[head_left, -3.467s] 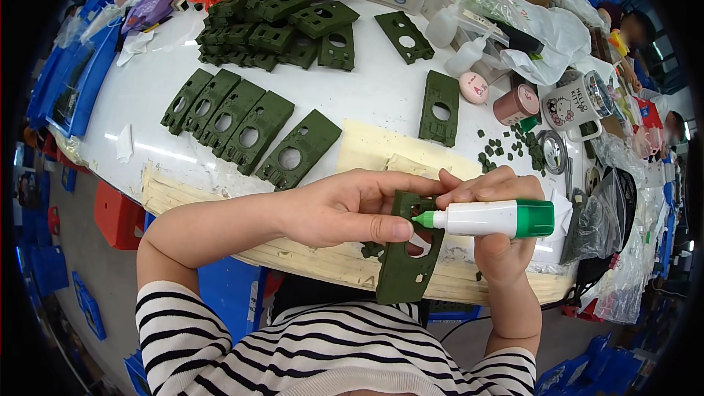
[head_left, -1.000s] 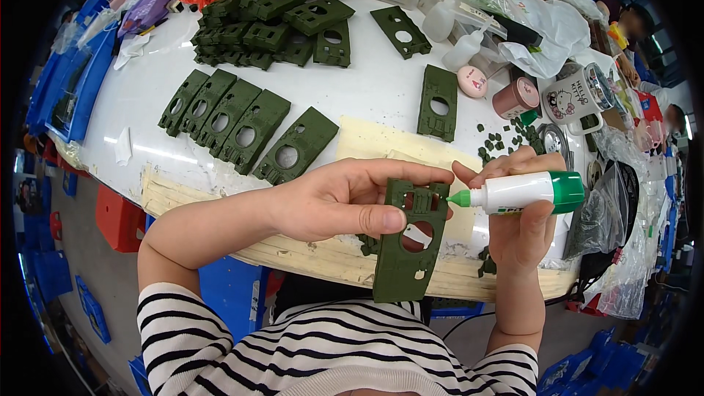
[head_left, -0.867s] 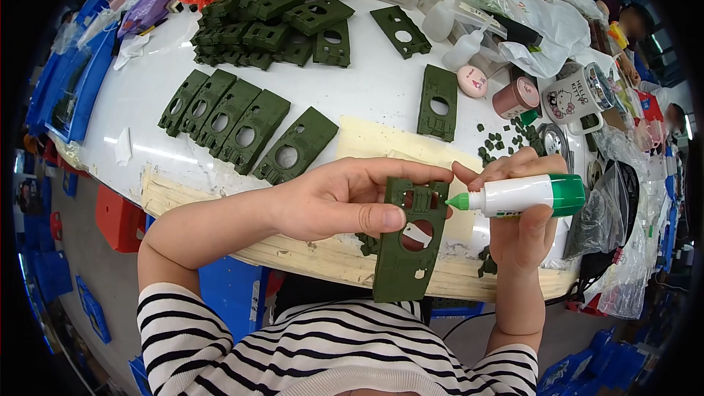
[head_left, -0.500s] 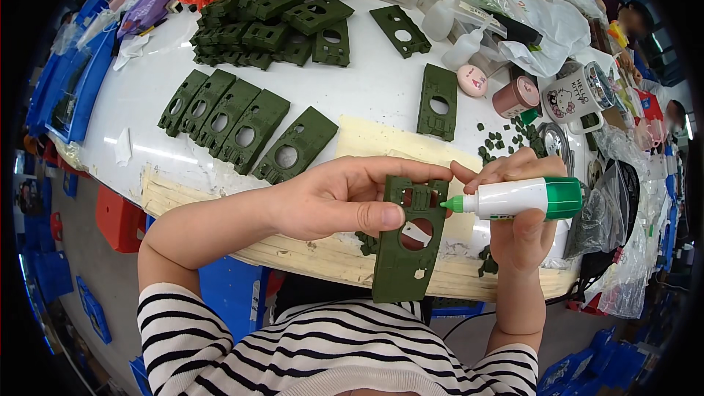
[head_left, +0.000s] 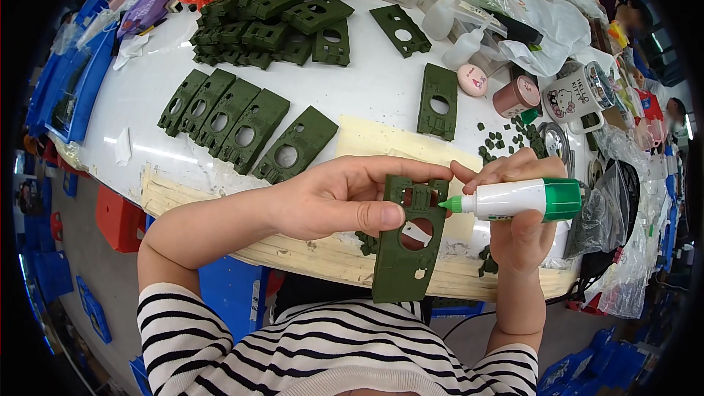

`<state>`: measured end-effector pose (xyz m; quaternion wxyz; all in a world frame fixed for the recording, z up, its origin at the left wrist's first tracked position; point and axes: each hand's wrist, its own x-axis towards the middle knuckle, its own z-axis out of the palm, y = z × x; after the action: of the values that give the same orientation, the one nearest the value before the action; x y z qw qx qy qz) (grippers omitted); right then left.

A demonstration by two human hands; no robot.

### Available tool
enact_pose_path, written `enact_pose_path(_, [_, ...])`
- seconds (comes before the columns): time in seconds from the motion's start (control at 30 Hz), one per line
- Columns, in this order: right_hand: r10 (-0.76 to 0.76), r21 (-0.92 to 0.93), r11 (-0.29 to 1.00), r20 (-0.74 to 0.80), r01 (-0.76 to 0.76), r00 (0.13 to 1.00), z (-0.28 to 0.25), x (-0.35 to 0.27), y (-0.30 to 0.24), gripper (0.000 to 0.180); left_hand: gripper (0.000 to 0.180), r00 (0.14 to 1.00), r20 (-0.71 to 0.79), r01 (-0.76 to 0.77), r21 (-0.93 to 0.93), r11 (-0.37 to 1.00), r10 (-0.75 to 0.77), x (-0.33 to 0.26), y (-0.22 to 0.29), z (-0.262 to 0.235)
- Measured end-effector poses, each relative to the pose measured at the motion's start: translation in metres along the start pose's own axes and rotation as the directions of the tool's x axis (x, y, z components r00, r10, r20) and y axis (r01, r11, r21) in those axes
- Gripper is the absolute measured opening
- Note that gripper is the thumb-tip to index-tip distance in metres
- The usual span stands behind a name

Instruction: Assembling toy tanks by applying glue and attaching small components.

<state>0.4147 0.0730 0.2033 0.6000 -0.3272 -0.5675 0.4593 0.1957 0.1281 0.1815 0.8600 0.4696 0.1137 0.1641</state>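
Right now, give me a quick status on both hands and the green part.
Left hand grips green plate, thumb on its face. Right hand holds glue bottle, green nozzle at plate's upper edge. Nothing between nozzle and plate.

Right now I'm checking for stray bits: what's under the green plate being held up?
Through the round hole in the green plate a pale scrap shows. Small green pieces lie beside its left edge on the table. Whatever sits directly beneath is covered.
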Motion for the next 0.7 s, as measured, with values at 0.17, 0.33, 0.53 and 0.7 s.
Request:
enact_pose_path(0.17, [0.032,0.019,0.999,-0.018,-0.031,0.999,-0.003,0.000,0.002,0.047,0.065,0.999,0.001,-0.044,-0.027,0.999,0.044,0.001,0.000,0.002])
enact_pose_path(0.33, [0.094,0.278,0.957,-0.035,-0.081,0.995,-0.011,0.003,0.001,0.046,0.066,1.000,0.018,-0.021,-0.069,0.997,0.022,0.000,0.006,0.005])
enact_pose_path(0.53, [-0.021,0.363,0.926,-0.238,0.109,0.971,-0.031,0.007,-0.008,0.047,0.076,0.999,-0.051,0.001,-0.029,1.000,-0.002,-0.001,0.015,0.013])
enact_pose_path(0.7, [-0.329,-0.134,0.944,-0.441,0.301,0.835,-0.046,-0.002,-0.025,0.051,0.078,0.987,-0.111,-0.120,0.006,0.993,0.120,-0.002,0.007,0.003])
